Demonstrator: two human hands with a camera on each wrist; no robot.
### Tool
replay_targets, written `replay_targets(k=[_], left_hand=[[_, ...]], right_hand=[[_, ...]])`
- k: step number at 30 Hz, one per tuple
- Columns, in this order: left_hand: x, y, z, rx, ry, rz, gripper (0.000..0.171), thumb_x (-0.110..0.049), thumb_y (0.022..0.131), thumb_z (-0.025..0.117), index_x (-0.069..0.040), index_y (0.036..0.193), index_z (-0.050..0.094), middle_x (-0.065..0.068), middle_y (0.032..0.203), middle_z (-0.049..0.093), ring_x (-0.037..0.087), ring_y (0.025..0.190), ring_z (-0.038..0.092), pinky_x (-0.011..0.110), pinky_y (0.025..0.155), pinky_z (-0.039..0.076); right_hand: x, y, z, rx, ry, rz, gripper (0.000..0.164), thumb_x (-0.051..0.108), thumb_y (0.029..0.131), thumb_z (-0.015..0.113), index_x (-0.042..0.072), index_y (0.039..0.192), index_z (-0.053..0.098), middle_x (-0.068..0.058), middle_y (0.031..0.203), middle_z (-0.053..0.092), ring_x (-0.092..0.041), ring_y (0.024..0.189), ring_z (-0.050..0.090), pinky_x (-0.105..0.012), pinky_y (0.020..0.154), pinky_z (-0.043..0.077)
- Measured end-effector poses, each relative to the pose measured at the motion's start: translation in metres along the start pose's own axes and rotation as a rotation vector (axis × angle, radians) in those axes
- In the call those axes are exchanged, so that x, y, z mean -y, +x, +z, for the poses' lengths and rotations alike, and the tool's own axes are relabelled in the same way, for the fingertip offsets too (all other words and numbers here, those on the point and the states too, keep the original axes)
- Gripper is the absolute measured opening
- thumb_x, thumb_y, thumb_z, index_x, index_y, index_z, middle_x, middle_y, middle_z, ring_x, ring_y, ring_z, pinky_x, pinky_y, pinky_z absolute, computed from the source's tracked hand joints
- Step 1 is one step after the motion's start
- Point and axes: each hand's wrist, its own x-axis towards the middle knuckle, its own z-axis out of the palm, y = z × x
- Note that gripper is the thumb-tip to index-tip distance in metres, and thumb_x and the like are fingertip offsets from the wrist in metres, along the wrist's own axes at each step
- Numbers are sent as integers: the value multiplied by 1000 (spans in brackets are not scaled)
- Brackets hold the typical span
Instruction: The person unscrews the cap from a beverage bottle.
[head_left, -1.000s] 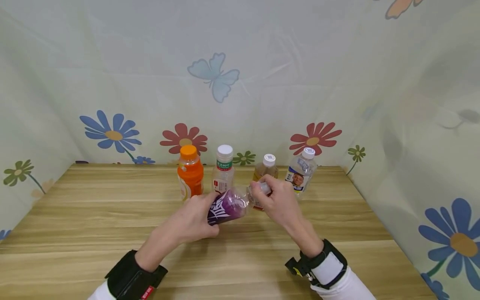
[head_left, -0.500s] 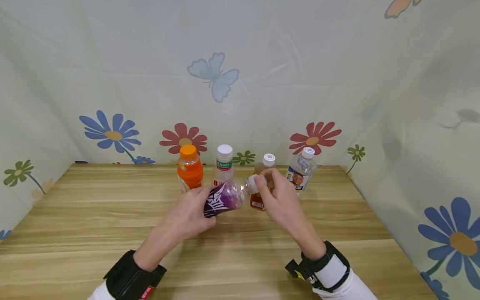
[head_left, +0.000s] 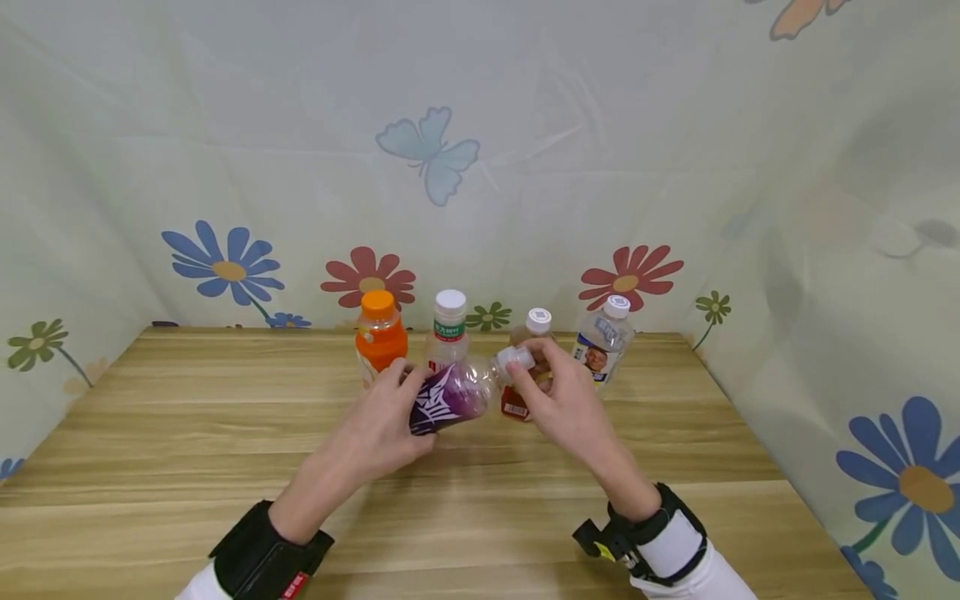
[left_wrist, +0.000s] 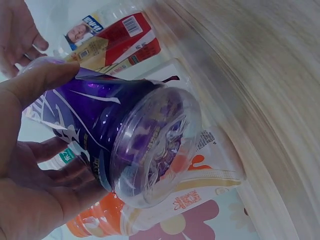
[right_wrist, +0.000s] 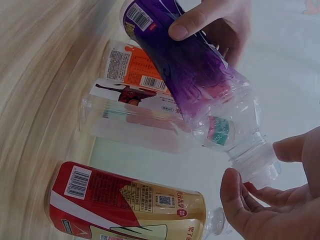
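My left hand (head_left: 381, 421) grips a clear plastic drink bottle with a purple label (head_left: 448, 400), tilted so that its neck points up and right. The left wrist view shows the bottle's clear base (left_wrist: 157, 150) raised off the table. At the neck, my right hand (head_left: 566, 400) pinches the white cap (head_left: 516, 360) between thumb and fingers. In the right wrist view the cap (right_wrist: 260, 167) sits at the bottle's mouth; whether it is threaded on I cannot tell.
Behind the hands stand an orange-capped bottle (head_left: 381, 337), a white-capped clear bottle with a green neck band (head_left: 449, 329), a red and gold bottle (head_left: 516, 404) and a clear bottle with a portrait label (head_left: 602, 337). They stand on a wooden table (head_left: 187, 417) before a flowered cloth backdrop (head_left: 495, 208).
The purple-labelled bottle has risen slightly and shifted a little left with my left hand. My right fingers have changed their hold, showing more of the white cap.
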Motion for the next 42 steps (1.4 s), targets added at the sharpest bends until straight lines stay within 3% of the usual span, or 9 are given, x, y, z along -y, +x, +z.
replay_targets(k=[8,23,30,37,42], left_hand=[[0,0,0,-22,28,10,79,-27,74,92,1,139,56,16,132,59,31,116,58,51,99,52],[-2,1,3,8,45,6,77,-23,74,91,0,139,57,15,132,62,29,114,62,50,98,53],[-2,1,3,-19,19,15,75,-22,74,91,0,137,57,14,130,63,28,113,63,48,97,54],[-1,1,4,-4,-6,6,75,-23,75,90,0,138,56,13,130,63,27,111,63,47,97,54],[-1,1,5,-2,-24,-4,75,-24,76,89,-1,139,56,13,130,62,27,112,62,47,97,54]], right_hand=[[0,1,-2,57,31,4,31,20,105,62,3,130,58,-11,111,66,-22,96,64,-35,77,58],[0,1,-8,142,87,-78,33,4,102,63,0,134,55,-14,122,62,-28,108,61,-34,78,57],[1,0,-10,146,144,-101,35,-3,101,61,0,134,54,-15,129,59,-29,115,61,-38,85,58],[0,1,-9,128,149,-120,38,-5,100,62,2,136,54,-14,136,58,-31,121,59,-37,89,57],[2,0,-10,100,141,-119,41,1,99,66,4,138,56,-13,133,61,-29,118,62,-37,88,58]])
